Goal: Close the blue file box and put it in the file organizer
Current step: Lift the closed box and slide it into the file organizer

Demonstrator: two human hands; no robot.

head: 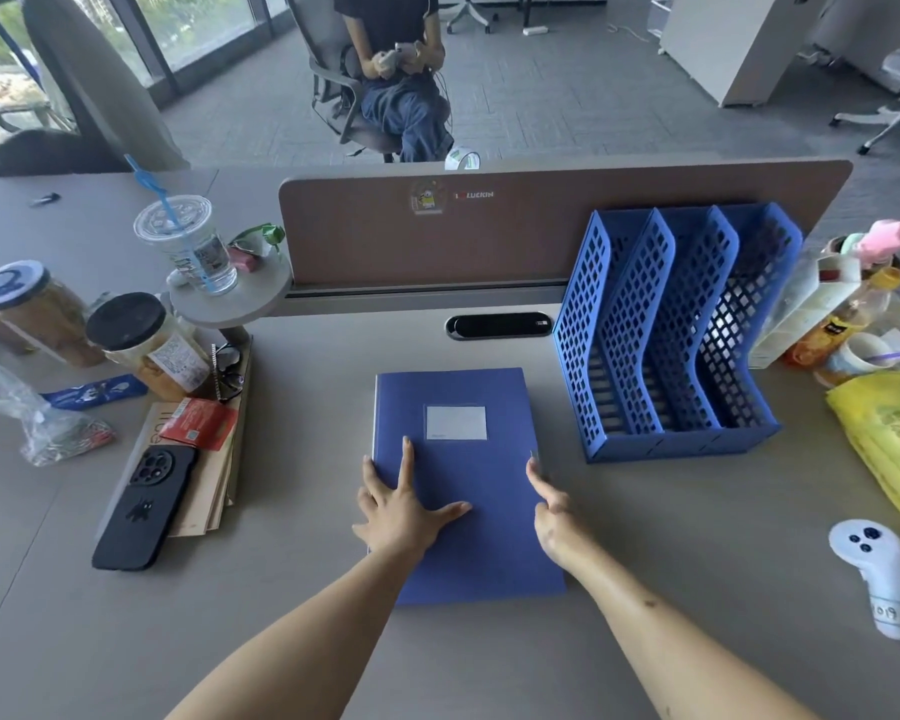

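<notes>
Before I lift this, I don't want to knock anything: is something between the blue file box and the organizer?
Nothing visible: bare desk separates the blue file box from the file organizer, whose slots look empty.

Grey desk (645,537) with blue file box (468,511), file organizer (661,335), black phone (144,506), white controller (876,579).

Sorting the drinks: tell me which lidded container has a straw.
The clear cup on the small round shelf; a blue straw pokes through its lid. Both jars have none.
</notes>
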